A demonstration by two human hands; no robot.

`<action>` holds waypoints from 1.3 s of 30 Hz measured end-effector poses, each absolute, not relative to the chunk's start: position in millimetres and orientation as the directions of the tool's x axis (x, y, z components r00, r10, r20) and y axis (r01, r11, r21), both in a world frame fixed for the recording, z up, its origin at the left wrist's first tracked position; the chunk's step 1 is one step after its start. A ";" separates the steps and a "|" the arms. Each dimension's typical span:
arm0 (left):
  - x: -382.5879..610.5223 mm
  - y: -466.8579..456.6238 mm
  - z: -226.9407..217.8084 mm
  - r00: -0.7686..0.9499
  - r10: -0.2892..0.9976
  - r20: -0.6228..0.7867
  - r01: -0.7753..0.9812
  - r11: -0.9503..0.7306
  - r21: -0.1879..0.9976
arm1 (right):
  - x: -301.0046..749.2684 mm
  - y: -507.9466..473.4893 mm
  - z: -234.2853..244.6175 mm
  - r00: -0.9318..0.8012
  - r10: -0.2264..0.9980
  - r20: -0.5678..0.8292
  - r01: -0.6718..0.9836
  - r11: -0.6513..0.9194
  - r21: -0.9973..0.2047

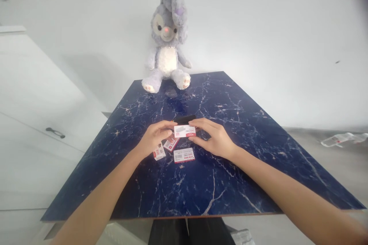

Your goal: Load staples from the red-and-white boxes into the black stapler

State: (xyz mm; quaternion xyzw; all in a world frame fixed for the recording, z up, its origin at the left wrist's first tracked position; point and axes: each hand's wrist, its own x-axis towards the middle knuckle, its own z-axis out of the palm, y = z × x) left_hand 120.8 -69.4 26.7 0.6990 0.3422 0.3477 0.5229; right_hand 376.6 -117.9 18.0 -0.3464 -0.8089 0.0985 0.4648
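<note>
Both hands hold one small white-and-red box [184, 131] just above the dark blue marbled table [230, 168]. My left hand [153, 138] pinches its left end and my right hand [214, 138] grips its right end. Three similar small boxes lie on the table below my hands: one flat with a barcode label [184, 155], one red-faced [171, 144] partly under my left hand, and one [159, 152] by my left wrist. A black object [184, 119] lies just behind the held box.
A grey plush rabbit [167, 42] sits at the table's far edge against a white wall. A white cabinet with a dark handle [55, 133] stands to the left. Crumpled plastic packaging [342, 139] lies on the floor at right.
</note>
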 end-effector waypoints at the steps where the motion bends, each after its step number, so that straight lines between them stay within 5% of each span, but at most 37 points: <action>1: 120.4 -69.0 27.3 0.536 0.836 0.119 0.110 -0.209 0.972 | 376.2 -118.3 17.2 -0.323 0.657 0.681 0.463 0.737 -0.492; 21: 119.2 -63.5 20.3 0.419 0.902 0.102 0.022 -0.122 0.992 | 377.1 -118.2 15.2 -0.295 0.729 0.618 0.401 0.681 -0.612; 30: 121.0 -69.0 25.7 0.550 0.833 0.056 0.092 -0.127 0.988 | 371.5 -119.6 10.3 -0.172 0.820 0.546 0.154 0.569 -0.808; 39: 123.7 -78.5 35.9 0.325 0.914 0.244 0.127 -0.298 0.946 | 365.1 -121.0 15.5 -0.266 0.728 0.632 0.381 0.682 -0.624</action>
